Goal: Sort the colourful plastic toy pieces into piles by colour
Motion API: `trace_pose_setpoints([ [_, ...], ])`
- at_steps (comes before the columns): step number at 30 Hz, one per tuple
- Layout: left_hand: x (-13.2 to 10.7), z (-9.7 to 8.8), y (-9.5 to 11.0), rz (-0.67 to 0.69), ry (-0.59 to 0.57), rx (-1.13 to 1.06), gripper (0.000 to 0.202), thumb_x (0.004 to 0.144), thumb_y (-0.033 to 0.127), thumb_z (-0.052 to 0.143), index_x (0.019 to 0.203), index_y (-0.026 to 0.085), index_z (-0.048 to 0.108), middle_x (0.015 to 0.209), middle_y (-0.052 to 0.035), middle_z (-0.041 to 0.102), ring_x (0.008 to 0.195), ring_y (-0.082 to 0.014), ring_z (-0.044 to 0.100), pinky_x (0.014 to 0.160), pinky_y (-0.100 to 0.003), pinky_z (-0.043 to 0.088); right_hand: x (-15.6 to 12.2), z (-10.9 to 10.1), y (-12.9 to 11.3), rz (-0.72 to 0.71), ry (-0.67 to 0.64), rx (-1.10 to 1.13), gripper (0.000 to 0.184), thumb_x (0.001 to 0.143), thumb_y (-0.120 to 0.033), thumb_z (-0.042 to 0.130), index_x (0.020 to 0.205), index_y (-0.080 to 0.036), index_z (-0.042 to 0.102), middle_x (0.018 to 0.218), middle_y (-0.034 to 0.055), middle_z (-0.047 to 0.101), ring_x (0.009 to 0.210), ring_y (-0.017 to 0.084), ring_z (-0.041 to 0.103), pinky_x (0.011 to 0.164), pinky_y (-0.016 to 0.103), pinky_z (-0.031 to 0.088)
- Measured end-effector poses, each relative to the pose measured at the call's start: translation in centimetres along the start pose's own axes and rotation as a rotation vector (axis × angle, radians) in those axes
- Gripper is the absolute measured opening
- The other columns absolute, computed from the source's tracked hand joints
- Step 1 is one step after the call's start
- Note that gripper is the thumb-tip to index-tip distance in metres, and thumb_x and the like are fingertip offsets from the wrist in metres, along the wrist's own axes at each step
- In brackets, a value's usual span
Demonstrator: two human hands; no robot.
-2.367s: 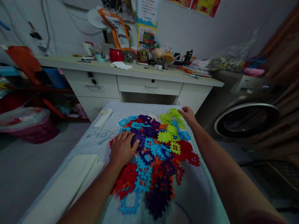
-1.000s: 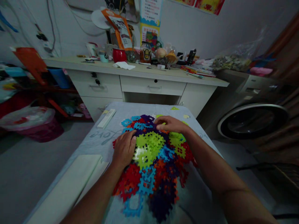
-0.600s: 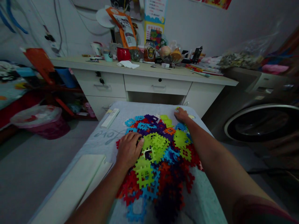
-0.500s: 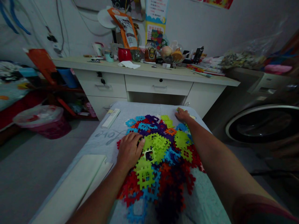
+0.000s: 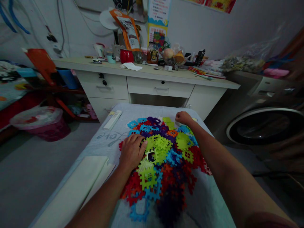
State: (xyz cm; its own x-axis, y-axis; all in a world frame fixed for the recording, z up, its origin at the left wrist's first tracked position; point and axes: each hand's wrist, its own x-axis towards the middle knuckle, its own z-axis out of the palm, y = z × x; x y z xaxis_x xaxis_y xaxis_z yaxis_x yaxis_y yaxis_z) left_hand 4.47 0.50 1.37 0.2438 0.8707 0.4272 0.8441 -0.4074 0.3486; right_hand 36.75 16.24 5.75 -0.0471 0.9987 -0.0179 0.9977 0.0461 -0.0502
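A heap of flat interlocking plastic tiles (image 5: 163, 164) in red, blue, purple, orange and lime green lies on a pale cloth-covered table (image 5: 209, 209). My left hand (image 5: 131, 151) rests palm down on the heap's left edge, fingers curled against a cluster of lime green tiles (image 5: 158, 146). My right hand (image 5: 183, 117) is at the heap's far right corner, its fingers closed into a loose fist. What it holds, if anything, is hidden.
A folded white sheet (image 5: 78, 183) lies at the table's near left; a slim white box (image 5: 112, 120) sits at its far left. Beyond stands a cluttered beige desk with drawers (image 5: 156, 87). A washing machine (image 5: 263, 123) is on the right, a pink bin (image 5: 40, 122) on the left.
The right hand swept green tiles toward the middle, reached back to the far right corner, and has now closed into a fist. The left hand stayed on the heap.
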Motion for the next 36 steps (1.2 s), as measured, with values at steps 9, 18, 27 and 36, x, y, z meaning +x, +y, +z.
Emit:
trace_pose_setpoints([
  [9, 0.0, 0.1, -0.1, 0.006, 0.007, 0.017, 0.037, 0.099, 0.042, 0.037, 0.104, 0.020, 0.067, 0.111, -0.0078, 0.069, 0.109, -0.0254, 0.059, 0.095, -0.042, 0.044, -0.9, -0.2, -4.5, -0.108, -0.037, 0.395, 0.043, 0.084, -0.033, 0.058, 0.121, -0.013, 0.065, 0.127, 0.0128, 0.065, 0.114, 0.024, 0.060, 0.097, 0.031, 0.045],
  [18, -0.1, 0.3, -0.1, 0.003, 0.029, 0.055, 0.034, 0.097, 0.042, 0.041, 0.104, 0.021, 0.067, 0.109, -0.0077, 0.069, 0.107, -0.0257, 0.059, 0.095, -0.042, 0.044, -4.3, 0.4, -5.5, -0.122, -0.204, 0.280, 0.063, 0.072, -0.029, 0.074, 0.131, -0.016, 0.055, 0.118, 0.0118, 0.066, 0.098, 0.023, 0.064, 0.084, 0.029, 0.050],
  [27, -0.1, 0.2, 0.0, -0.019, 0.033, 0.028, 0.034, 0.096, 0.040, 0.041, 0.105, 0.021, 0.068, 0.110, -0.0079, 0.069, 0.108, -0.0261, 0.059, 0.095, -0.042, 0.043, -9.9, -1.9, -8.8, -0.390, 0.078, 0.495, 0.047, 0.071, -0.009, 0.061, 0.117, -0.018, 0.058, 0.106, 0.0040, 0.063, 0.094, 0.017, 0.057, 0.087, 0.031, 0.046],
  [36, -0.5, -0.3, 0.0, -0.109, 0.126, -0.015, 0.033, 0.098, 0.034, 0.036, 0.111, 0.024, 0.065, 0.121, -0.0075, 0.069, 0.121, -0.0268, 0.054, 0.112, -0.058, 0.019, -16.8, -2.9, -10.4, -0.560, 0.055, 0.662, 0.056, 0.088, -0.030, 0.060, 0.141, -0.021, 0.046, 0.119, 0.0087, 0.064, 0.097, 0.018, 0.062, 0.091, 0.035, 0.049],
])
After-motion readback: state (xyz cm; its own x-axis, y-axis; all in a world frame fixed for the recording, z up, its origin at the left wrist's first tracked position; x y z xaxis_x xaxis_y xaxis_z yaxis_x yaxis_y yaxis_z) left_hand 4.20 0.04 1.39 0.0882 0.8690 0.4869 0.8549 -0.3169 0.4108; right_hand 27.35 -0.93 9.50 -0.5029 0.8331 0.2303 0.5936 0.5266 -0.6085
